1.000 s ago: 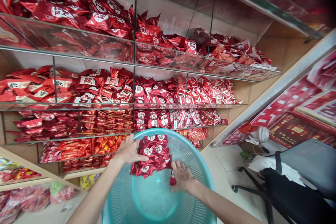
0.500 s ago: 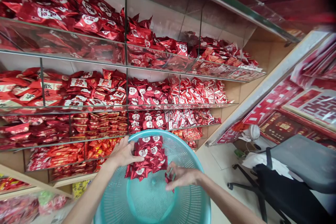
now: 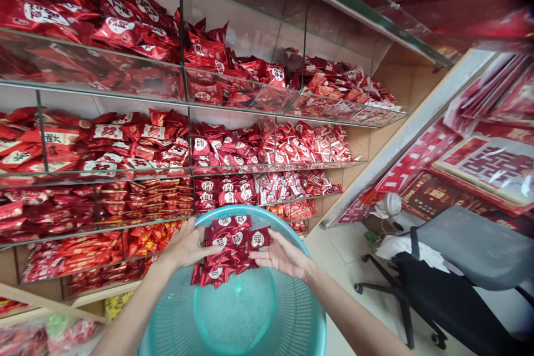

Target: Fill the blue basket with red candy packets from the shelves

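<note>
A stack of small red wrapped candies [image 3: 228, 256], each with a white printed patch, lies inside the far wall of a turquoise plastic basket [image 3: 292, 317]. My left hand [image 3: 187, 247] grips the left side of this stack, thumb across the front; its other fingers are partly hidden behind, near the rim. On the right side, my right hand [image 3: 283, 255] pinches one red candy packet [image 3: 259, 238] between thumb and fingers, its edge against the stack.
Glass-fronted shelves [image 3: 125, 94] full of red packets rise just behind the basket. To the right stand an office chair [image 3: 442, 283] and red printed decorations [image 3: 492, 167]. A white cup-like object [image 3: 392, 203] sits near the chair. Bagged goods [image 3: 58, 334] lie at the lower left.
My right hand has moved up from low in the basket, bringing a single candy packet to the right side of the stack. My left hand keeps its hold. The view has shifted slightly right.
</note>
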{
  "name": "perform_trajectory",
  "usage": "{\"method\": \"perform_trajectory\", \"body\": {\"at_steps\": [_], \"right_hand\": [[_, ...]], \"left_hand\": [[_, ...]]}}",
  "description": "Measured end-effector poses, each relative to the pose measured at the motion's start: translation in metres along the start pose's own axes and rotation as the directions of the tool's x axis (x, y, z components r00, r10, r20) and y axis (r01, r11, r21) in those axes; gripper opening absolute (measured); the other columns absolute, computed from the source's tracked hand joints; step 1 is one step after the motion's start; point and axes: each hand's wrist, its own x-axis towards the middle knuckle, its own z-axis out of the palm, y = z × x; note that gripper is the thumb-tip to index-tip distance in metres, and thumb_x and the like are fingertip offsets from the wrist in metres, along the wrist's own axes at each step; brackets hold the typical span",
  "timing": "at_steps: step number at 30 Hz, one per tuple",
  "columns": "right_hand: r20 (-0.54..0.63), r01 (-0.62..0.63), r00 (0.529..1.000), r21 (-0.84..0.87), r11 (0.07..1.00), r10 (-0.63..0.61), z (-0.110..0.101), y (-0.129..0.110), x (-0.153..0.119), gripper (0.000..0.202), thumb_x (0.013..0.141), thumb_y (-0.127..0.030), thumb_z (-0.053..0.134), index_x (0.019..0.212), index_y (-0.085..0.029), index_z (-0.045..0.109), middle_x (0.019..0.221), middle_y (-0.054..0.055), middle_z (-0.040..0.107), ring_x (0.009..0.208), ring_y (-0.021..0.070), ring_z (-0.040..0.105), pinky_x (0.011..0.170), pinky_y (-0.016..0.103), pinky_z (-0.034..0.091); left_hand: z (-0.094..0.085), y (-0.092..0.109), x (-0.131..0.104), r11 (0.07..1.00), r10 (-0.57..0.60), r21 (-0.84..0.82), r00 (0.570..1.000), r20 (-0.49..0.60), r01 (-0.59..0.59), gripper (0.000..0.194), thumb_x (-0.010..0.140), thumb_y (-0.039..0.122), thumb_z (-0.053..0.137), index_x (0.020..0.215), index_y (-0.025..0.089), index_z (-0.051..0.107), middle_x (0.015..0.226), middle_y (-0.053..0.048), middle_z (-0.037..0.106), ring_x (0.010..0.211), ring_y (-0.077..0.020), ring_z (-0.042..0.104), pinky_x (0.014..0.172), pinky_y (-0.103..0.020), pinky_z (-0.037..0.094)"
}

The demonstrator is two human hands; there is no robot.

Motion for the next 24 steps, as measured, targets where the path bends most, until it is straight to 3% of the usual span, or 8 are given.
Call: {"method": "perform_trajectory", "body": {"at_steps": [7,12,17,24], "right_hand": [[-0.06,-0.012,0.998,0.058,0.998,0.016,0.001,-0.005,0.006,0.052,0.08,-0.058,0.046,0.109,-0.015,0.051,0.111,0.013,0.058,0.094,0.0196,0.063,0.089,0.033,0.045],[-0.109,0.004,0.994,0.105,0.995,0.008,-0.007,-0.003,0.012,0.042,0.077,-0.047,0.059,0.104,-0.017,0.05,0.109,0.011,0.058,0.092,0.0199,0.064,0.087,0.032,0.047],[-0.238,0.056,0.97,0.041,0.998,-0.044,-0.016,0.006,0.019,0.034,0.068,-0.033,0.071,0.089,-0.018,0.049,0.094,0.003,0.061,0.081,0.0176,0.066,0.072,0.029,0.052],[-0.332,0.077,0.938,-0.092,0.993,-0.103,-0.024,0.009,0.026,0.032,0.063,-0.036,0.074,0.08,-0.018,0.054,0.076,0.0,0.062,0.063,0.0112,0.062,0.055,0.021,0.047]], "left_hand": [[0.003,-0.003,0.002,1.0,-0.001,0.01,1.0,0.007,0.001,0.059,0.06,0.078,0.042,0.067,0.021,0.052,0.092,-0.005,0.047,0.091,-0.0243,0.048,0.077,-0.035,0.041],[0.005,-0.005,0.002,1.0,0.003,0.007,1.0,-0.009,-0.003,0.057,0.06,0.077,0.044,0.066,0.021,0.053,0.09,-0.005,0.048,0.089,-0.0233,0.048,0.076,-0.035,0.041],[0.004,-0.004,0.002,1.0,0.016,0.017,1.0,-0.013,-0.016,0.058,0.061,0.077,0.042,0.069,0.02,0.054,0.092,-0.006,0.048,0.091,-0.0252,0.048,0.076,-0.036,0.041],[0.001,0.0,0.0,0.999,0.004,0.035,1.0,-0.016,-0.004,0.062,0.061,0.079,0.04,0.075,0.021,0.056,0.091,-0.007,0.049,0.089,-0.0262,0.05,0.076,-0.037,0.041]]}}
